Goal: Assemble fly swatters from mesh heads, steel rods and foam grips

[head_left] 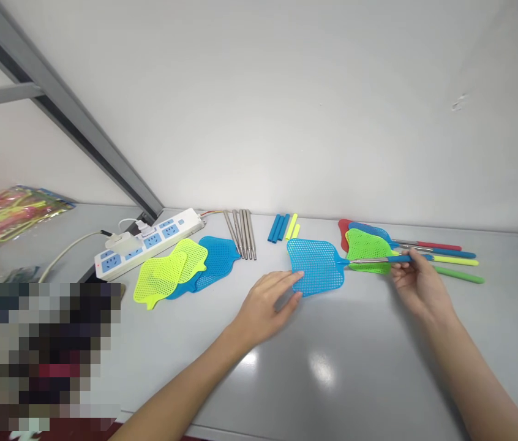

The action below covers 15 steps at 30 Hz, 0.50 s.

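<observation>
A blue fly swatter (318, 263) with a square mesh head is held level between my two hands. My left hand (268, 306) is at the left edge of its head, fingertips on the mesh and thumb at the lower corner. My right hand (419, 285) is closed round its blue grip, behind the thin metal rod (367, 261). Beyond it lie several finished swatters; a green mesh head (364, 242) overlaps a blue head (378, 231) and a red one (344, 226). Their red, blue, yellow and green grips point right, partly hidden by my right hand.
Loose yellow heads (160, 278) overlap blue heads (217, 257) on the left. Several metal rods (245, 236) lie behind, near blue tubes (277, 228) and yellow tubes (292, 226). A white power strip (149, 242) with plugs stands farther left. Bagged items (11, 211) sit on a shelf.
</observation>
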Tool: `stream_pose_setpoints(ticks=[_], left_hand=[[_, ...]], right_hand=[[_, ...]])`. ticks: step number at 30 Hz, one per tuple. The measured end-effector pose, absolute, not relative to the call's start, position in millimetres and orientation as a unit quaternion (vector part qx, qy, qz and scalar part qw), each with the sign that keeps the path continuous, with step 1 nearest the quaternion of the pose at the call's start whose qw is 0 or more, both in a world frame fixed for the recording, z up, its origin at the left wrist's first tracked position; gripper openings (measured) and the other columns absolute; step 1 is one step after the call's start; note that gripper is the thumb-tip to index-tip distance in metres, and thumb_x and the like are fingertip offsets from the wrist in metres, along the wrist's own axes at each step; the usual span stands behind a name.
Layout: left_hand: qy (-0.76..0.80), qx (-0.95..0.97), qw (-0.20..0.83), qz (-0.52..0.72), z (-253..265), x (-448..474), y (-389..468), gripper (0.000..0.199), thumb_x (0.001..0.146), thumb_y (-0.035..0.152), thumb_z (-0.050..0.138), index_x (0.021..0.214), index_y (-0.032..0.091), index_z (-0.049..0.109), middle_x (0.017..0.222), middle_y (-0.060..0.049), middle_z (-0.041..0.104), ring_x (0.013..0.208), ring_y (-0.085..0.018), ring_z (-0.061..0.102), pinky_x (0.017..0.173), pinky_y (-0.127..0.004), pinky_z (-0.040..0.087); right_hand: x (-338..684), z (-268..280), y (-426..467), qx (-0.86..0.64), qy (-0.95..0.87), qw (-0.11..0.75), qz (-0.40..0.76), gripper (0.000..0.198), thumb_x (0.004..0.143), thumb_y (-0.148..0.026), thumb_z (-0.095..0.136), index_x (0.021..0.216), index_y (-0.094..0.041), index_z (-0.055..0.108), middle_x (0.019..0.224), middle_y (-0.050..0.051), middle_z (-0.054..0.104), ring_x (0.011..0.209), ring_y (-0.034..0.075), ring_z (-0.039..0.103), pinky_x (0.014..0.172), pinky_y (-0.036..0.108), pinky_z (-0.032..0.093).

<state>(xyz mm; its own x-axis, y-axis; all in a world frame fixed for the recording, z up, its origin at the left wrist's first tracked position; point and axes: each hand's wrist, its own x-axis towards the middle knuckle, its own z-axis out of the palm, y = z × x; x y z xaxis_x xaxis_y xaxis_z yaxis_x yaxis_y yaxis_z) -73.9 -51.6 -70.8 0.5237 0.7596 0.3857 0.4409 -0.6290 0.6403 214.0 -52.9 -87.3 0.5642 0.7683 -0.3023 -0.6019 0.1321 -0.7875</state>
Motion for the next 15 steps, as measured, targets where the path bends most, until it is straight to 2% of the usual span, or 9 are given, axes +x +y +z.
stream_pose_setpoints(ticks=[5, 9, 15], left_hand=[[0.381, 0.834, 0.241, 0.319, -68.0, -75.6, -50.1, 0.033, 0.082, 0.025, 0.040, 0.114, 0.024, 0.047, 0.110, -0.004, 0.055, 0.104, -0.016, 0.047, 0.090, -0.036, 0.037], [0.382, 0.835, 0.252, 0.307, -64.5, -78.5, -47.3, 0.034, 0.083, 0.024, 0.038, 0.116, 0.024, 0.044, 0.113, -0.003, 0.053, 0.106, -0.015, 0.045, 0.092, -0.035, 0.035], [0.402, 0.831, 0.249, 0.293, -65.9, -81.0, -44.8, 0.026, 0.083, 0.025, 0.038, 0.103, 0.022, 0.055, 0.104, -0.004, 0.058, 0.101, -0.016, 0.048, 0.090, -0.034, 0.037]], right_hand=[[206.3, -89.3, -53.3, -0.489, -0.097, 0.726, 0.473, 0.015, 0.076, -0.023, 0.049, 0.065, -0.014, 0.055, 0.050, -0.002, 0.046, 0.045, 0.007, 0.048, 0.043, 0.017, 0.043], [222.8, -89.4, -52.5, -0.493, -0.050, 0.754, 0.432, 0.019, 0.078, -0.020, 0.045, 0.062, -0.015, 0.054, 0.049, -0.002, 0.045, 0.043, 0.007, 0.046, 0.041, 0.018, 0.042], [269.8, -89.4, -56.0, -0.511, 0.004, 0.773, 0.376, 0.029, 0.079, -0.013, 0.035, 0.054, -0.015, 0.050, 0.045, 0.000, 0.039, 0.038, 0.006, 0.040, 0.035, 0.019, 0.036]])
